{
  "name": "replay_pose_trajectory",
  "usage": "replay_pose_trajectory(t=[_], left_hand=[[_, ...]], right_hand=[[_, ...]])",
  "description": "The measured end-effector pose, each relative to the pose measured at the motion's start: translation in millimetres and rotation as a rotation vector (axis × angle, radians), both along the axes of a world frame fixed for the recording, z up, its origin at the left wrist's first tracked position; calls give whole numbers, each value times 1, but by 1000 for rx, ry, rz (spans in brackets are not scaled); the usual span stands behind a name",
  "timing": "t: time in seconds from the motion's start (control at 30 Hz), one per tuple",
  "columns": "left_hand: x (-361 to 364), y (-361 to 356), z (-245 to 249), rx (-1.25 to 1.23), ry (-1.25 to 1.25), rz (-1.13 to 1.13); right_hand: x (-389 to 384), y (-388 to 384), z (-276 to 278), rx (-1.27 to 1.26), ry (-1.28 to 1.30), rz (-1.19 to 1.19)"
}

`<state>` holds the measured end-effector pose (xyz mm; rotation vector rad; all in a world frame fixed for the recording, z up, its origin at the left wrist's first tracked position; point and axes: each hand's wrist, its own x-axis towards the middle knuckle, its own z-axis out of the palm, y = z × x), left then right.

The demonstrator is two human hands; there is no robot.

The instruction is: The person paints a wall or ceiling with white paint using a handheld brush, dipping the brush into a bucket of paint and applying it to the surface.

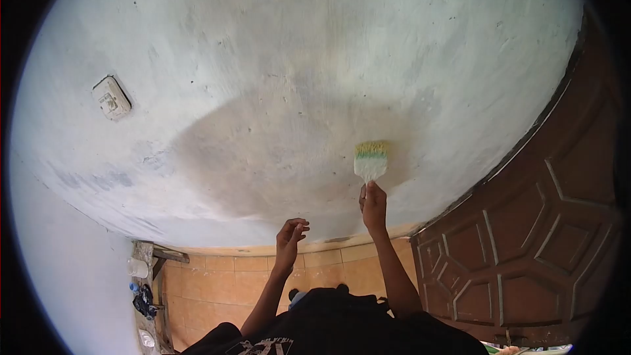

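Observation:
My right hand [373,205] grips a wide paintbrush [371,163] by its handle, with the bristles pointing up. Yellow bristle tips and a green band show above the brush's whitish, paint-covered body. It overlaps the patchy white wall [276,138] in this view, with the bristles right at the surface. Lower and to the left, my left hand [291,238] is raised in front of the wall, its fingers loosely curled and apart, holding nothing.
A light switch [112,98] sits on the wall at left. On the right stands a brown panelled door [526,243]. A wooden bench [146,289] at lower left carries a clear container [137,267] and a black plastic bag [144,304]. Orange tiles [223,286] cover the floor.

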<state>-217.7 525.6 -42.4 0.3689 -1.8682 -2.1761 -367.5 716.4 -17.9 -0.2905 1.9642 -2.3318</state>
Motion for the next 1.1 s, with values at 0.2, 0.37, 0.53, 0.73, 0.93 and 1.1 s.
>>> replay_pose_trajectory(t=[0.2,0.37,0.53,0.73,0.93,1.1], left_hand=[[1,7,-5,31,20,12],[10,-2,-10,54,-40,39],[6,-19,-4,4,10,54],[15,-52,21,-16,34,84],[20,-91,21,-40,24,28],[27,-109,8,-6,-9,-18]], right_hand=[[24,6,-204,490,181,-48],[51,-12,-56,37,-72,70],[12,-34,-2,-24,-5,117],[58,-60,-132,-14,-268,-20],[50,-86,-41,20,-19,-97],[21,-108,-22,-154,-66,-114]])
